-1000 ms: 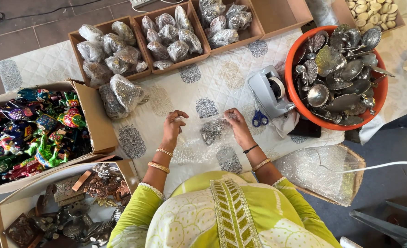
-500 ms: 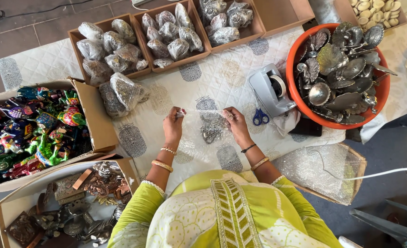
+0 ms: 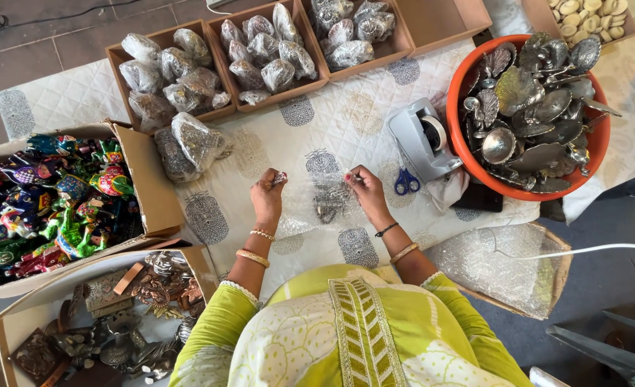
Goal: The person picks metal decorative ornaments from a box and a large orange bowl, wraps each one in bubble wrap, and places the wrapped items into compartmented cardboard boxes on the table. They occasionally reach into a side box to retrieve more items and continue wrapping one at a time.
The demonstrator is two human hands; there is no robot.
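My left hand (image 3: pixel 268 197) and my right hand (image 3: pixel 365 193) each pinch an upper corner of a clear bubble-wrap sheet (image 3: pixel 310 197) stretched between them over the patterned cloth (image 3: pixel 317 132). A small silver metal piece (image 3: pixel 327 203) sits inside the wrap, closer to my right hand. Both wrists wear bangles. Blue-handled scissors (image 3: pixel 405 180) and a grey tape dispenser (image 3: pixel 423 136) lie just right of my right hand.
An orange tub (image 3: pixel 463 147) of silver metal dishes stands at the right. Three cardboard trays (image 3: pixel 221 61) of wrapped items line the far edge, with two wrapped bundles (image 3: pixel 188 147) beside them. Boxes of painted figurines (image 3: pixel 49 197) and metal figures (image 3: pixel 110 322) sit left. Bubble wrap (image 3: pixel 504 265) fills a box lower right.
Both hands have lifted and moved apart, pulling the bubble wrap taut around the metal piece. Nothing else has shifted.
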